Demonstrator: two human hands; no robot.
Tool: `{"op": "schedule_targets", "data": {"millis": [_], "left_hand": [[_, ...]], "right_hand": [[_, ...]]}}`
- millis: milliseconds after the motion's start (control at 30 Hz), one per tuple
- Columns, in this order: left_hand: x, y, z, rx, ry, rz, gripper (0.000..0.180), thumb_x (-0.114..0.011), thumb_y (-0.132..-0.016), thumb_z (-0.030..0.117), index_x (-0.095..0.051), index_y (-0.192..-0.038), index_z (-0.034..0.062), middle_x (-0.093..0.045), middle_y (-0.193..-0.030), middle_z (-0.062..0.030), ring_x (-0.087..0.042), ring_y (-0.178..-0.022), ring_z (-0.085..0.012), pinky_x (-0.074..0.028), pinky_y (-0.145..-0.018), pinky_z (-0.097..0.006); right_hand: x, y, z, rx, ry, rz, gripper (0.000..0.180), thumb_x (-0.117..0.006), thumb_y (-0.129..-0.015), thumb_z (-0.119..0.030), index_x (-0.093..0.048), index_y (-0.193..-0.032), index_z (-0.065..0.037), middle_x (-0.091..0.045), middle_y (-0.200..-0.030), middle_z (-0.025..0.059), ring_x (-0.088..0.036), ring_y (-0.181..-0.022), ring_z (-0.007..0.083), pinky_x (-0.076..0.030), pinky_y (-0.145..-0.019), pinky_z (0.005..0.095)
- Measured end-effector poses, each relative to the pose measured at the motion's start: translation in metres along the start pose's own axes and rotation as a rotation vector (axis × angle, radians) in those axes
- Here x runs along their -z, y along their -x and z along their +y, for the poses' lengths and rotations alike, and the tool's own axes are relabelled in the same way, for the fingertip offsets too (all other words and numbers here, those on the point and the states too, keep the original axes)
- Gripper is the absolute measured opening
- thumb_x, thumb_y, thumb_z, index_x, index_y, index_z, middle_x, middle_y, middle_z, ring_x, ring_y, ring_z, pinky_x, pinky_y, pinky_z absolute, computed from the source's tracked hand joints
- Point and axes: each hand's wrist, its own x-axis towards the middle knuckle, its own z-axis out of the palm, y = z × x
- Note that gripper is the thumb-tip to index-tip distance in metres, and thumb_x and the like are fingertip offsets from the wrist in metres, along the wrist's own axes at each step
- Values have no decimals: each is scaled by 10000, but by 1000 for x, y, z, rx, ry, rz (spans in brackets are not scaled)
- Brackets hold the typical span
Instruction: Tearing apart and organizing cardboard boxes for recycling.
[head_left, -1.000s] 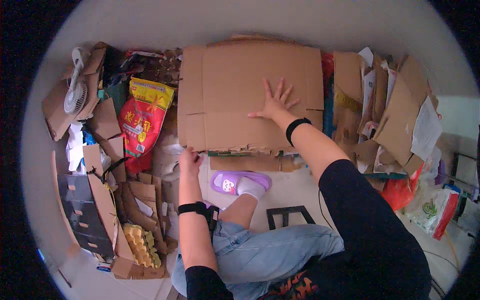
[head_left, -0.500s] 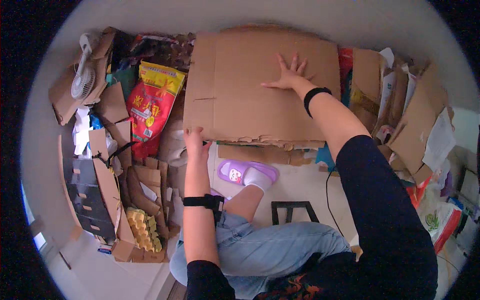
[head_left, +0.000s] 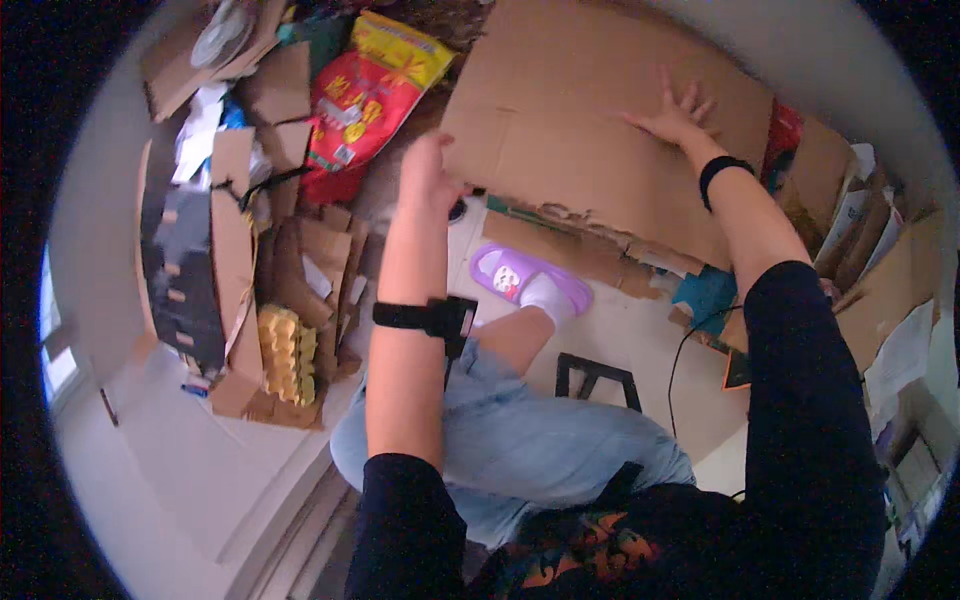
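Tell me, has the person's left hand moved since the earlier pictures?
Yes: judged against the red-and-yellow plastic bag, the left hand has moved closer, toward that bag.

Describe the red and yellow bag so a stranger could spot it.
Start from the large flat brown cardboard sheet under the spread right hand. Beyond its left edge lies the red plastic bag with a yellow top. Its bright colours stand out against neighbouring brown cardboard pieces.
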Motion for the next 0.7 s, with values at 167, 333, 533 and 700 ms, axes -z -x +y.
{"op": "schedule_targets", "data": {"millis": [167, 333, 533, 700], "left_hand": [[40, 113, 107, -293, 87, -94, 376, -519, -835, 210, -452, -1161, 37, -546, -1047, -105, -501, -1049, -265, -379, -872, -570], [84, 188, 133, -681, 226, -230, 235, -517, -817, 132, -565, -1015, 17, -581, -976, -112, -575, -909, -224, -489, -801, -365], [148, 298, 81, -767, 253, -124, 248, -463, -814, 49, -555, -1036, -14, -595, -960, -96, -594, -903, -192, -504, -778, -296], [194, 299, 34, -748, 447, -82, 213, -443, -836, 44, -537, -1018, -11, -593, -962, -100, -592, -872, -187, -507, -769, -300]], "right_hand": [[0, 4, -35, 82, 63, 38, 1119, -608, -615, -736, -22, -1449, -275, -15, -1490, 208, 38, -1352, 447, -82, -1036, 635], [19, -56, 22, 403, -217, -17, 943, -577, -790, -549, -177, -1387, 61, -364, -1357, 264, -372, -1263, 334, -317, -1036, 362], [39, 33, -108, 532, -517, -136, 588, -580, -842, -340, -401, -1296, -12, -486, -1246, 177, -483, -1122, 283, -422, -898, 371], [108, 225, -239, 609, -820, -533, 388, -546, -884, -220, -487, -1236, -68, -560, -1138, 74, -546, -990, 213, -460, -826, 316]]}}
